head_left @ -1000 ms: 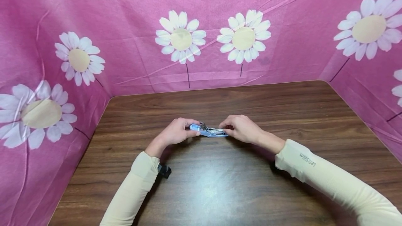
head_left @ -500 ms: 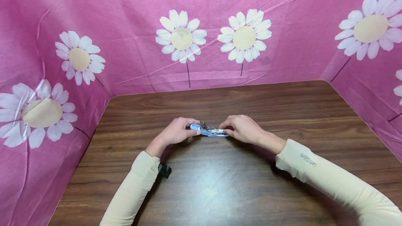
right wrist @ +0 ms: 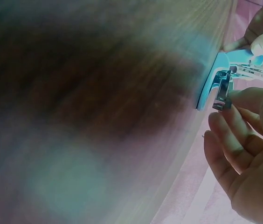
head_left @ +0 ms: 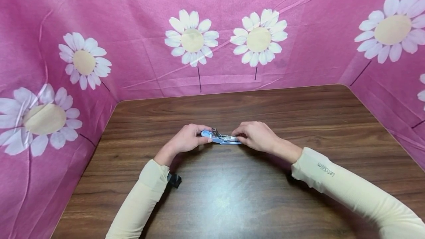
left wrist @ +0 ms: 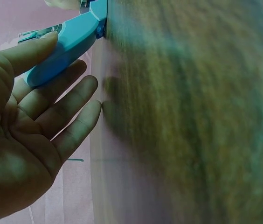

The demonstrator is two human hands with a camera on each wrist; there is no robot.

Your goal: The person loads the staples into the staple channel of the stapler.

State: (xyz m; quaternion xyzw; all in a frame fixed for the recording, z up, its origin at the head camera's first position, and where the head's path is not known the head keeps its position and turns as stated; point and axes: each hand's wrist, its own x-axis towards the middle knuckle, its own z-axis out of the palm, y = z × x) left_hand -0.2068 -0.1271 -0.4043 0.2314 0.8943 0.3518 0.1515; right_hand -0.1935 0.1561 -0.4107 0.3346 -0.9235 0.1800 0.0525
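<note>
- Both hands are clamped on one object: left hand between thumb and fingers, right hand in a thumb-and-finger pinch.
- Blue stapler, unfolded, lies between them over the wooden table, at 3 o'clock from the left hand and 9 o'clock from the right.
- Its long axis runs roughly from 9 to 3 o'clock, the right end dipping slightly toward 4.
- Neither hand is nearer: the left holds the folded-back cover; the right pinches the outer end of the metal rail.
- A metal strip stands tilted toward 11 o'clock beside the cover, apart from the rail.
- Hidden: the right hand's fingertips behind the rail and most of the left index finger behind the cover. Whether staples lie in the rail cannot be told.
- Cut off: in the left wrist view, the stapler's far end at 12 o'clock; in the right wrist view, the right hand at 4 o'clock.
</note>
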